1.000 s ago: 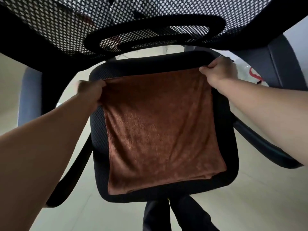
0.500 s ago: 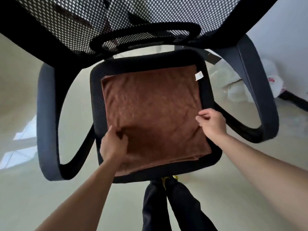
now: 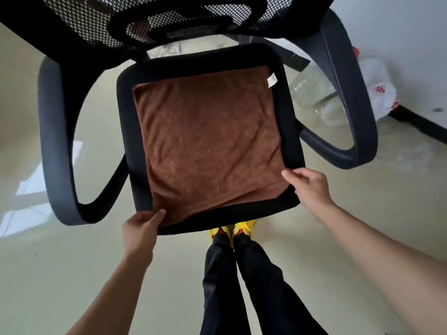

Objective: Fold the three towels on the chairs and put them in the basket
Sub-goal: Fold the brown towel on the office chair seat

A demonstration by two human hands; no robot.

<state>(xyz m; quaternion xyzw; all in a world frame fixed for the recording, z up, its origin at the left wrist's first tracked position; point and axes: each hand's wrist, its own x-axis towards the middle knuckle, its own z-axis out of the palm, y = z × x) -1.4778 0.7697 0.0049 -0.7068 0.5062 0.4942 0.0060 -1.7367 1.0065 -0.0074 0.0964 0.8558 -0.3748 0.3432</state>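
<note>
Both hands sit lower on the towel point(image 3: 208, 146) than 0.5 s ago: they have gone from its mid side edges to its two near corners, and the view has tipped down. Left to right. Left armrest point(image 3: 55, 153) of the chair: grey, looping beside the black seat point(image 3: 289, 131). Left hand point(image 3: 140, 228): at the towel's near-left corner, thumb lying on top of the cloth, the other fingers tucked under the corner and hidden, so the corner is pinched between them. Towel: brown, spread flat as one square on the seat and covering most of it, with black seat rim showing on all four sides; the near-left corner reaches close to the seat's front rim. White label point(image 3: 272, 79): at the towel's far-right corner, lying out over the seat rim. Right hand point(image 3: 309, 184): at the near-right corner, thumb and curled fingers point(image 3: 300, 176) closed on the towel's edge there. Right armrest point(image 3: 358, 112): grey, same loop shape as the left. White plastic bags point(image 3: 379, 93) with red print: on the floor point(image 3: 72, 274) beyond that armrest, against the wall. Mesh backrest point(image 3: 84, 27): across the top of the view, behind the seat. Black trousers point(image 3: 225, 286) and yellow-and-red shoes point(image 3: 244, 226): just below the seat's front rim, on the pale floor.
</note>
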